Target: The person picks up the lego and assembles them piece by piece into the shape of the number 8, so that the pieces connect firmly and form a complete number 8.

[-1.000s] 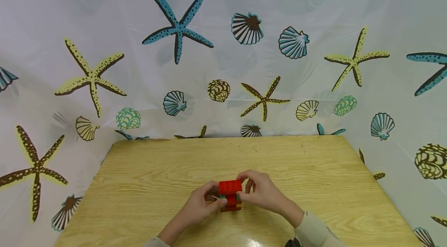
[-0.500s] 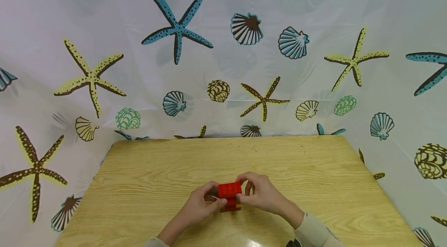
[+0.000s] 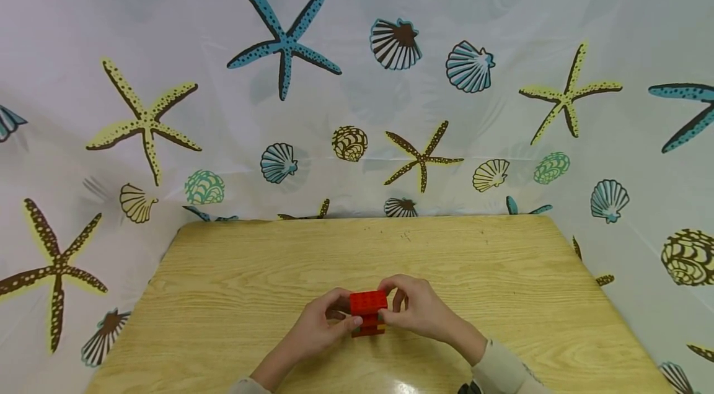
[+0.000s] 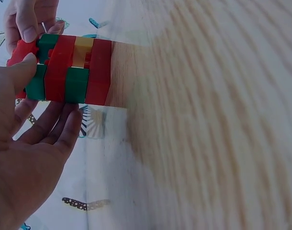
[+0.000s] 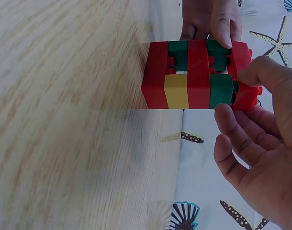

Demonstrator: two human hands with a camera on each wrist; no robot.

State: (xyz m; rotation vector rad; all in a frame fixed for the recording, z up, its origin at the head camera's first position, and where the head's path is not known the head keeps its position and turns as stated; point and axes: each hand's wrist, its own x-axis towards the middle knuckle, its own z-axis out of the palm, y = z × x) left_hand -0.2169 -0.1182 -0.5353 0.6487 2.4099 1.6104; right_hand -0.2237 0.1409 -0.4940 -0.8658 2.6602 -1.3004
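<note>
A small tower of toy building bricks stands on the wooden table between both hands. Red bricks alternate with pairs of smaller ones: green and yellow low down, two green higher up. A red brick with studs tops it, sitting slightly askew in the right wrist view, with studs of a green brick showing beneath. My left hand holds the tower's left side near the top, thumb in front and fingers behind. From the right, my right hand pinches the top red brick, its thumb on the near face.
The wood-grain table spreads around the tower. A white cloth printed with starfish and shells hangs behind the table and along both sides.
The top red brick and the right hand have come down slightly. The left hand has kept its place at the tower's side.
</note>
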